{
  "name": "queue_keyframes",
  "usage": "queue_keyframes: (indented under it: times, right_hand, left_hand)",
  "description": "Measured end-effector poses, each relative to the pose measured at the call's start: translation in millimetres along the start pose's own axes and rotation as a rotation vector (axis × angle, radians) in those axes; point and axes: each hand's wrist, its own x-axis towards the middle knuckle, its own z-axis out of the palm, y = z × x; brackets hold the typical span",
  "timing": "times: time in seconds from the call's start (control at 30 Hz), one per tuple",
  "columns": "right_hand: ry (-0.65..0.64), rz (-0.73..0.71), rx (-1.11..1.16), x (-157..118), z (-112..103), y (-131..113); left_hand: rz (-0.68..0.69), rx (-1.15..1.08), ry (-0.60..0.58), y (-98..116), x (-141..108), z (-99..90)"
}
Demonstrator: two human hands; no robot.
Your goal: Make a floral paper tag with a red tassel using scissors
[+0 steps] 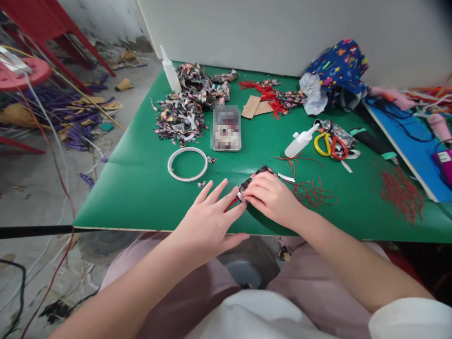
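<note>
A small piece of dark floral fabric (257, 175) lies near the front edge of the green table (141, 188), a red cord at its left end. My right hand (270, 197) rests over it with fingers bent together, pinching its near edge. My left hand (208, 221) is spread, its fingertips touching the fabric's left end and the red cord. Loose red cords (314, 193) and a white strip (286, 177) lie right of my right hand. A white tape ring (187, 164) is beyond my left hand.
Behind stand a phone (226, 128), a floral fabric pile (180, 115) and a glue bottle (170, 70). To the right are another glue bottle (300, 142), yellow-and-red-handled scissors (330, 146), a black-green tool (372, 142) and a blue board (399, 146).
</note>
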Motion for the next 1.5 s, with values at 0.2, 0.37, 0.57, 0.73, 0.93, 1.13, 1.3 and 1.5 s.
queue_keyframes:
  times: [0.2, 0.37, 0.57, 0.73, 0.93, 1.13, 1.3, 1.5]
  right_hand:
    - [0.009, -0.006, 0.009, -2, -1, 0]
    - [0.004, 0.038, 0.003, -1, 1, -2]
    - [0.092, 0.076, -0.060, -3, -13, 4]
    - [0.191, 0.325, -0.203, -35, -26, 23]
    - [0.075, 0.405, -0.386, -72, -22, 36]
    - [0.063, 0.436, -0.340, -62, -30, 48]
    - [0.073, 0.450, -0.305, -58, -34, 48]
    - [0.140, 0.564, -0.275, -76, -49, 65]
  left_hand:
    - [0.003, -0.004, -0.008, 1, -2, 1.9]
    - [0.002, 0.015, -0.016, 0, -4, 2.9]
    - [0.008, 0.015, 0.072, -4, -7, 4.1]
    - [-0.246, 0.082, 0.148, 5, -3, 5.3]
    - [-0.309, 0.190, 0.158, 7, -4, 3.2]
    - [-0.292, 0.292, 0.278, -5, 2, -1.6]
    - [-0.293, 0.300, 0.329, -16, 13, -8.1]
    - [-0.176, 0.225, 0.302, 0, 40, -23.0]
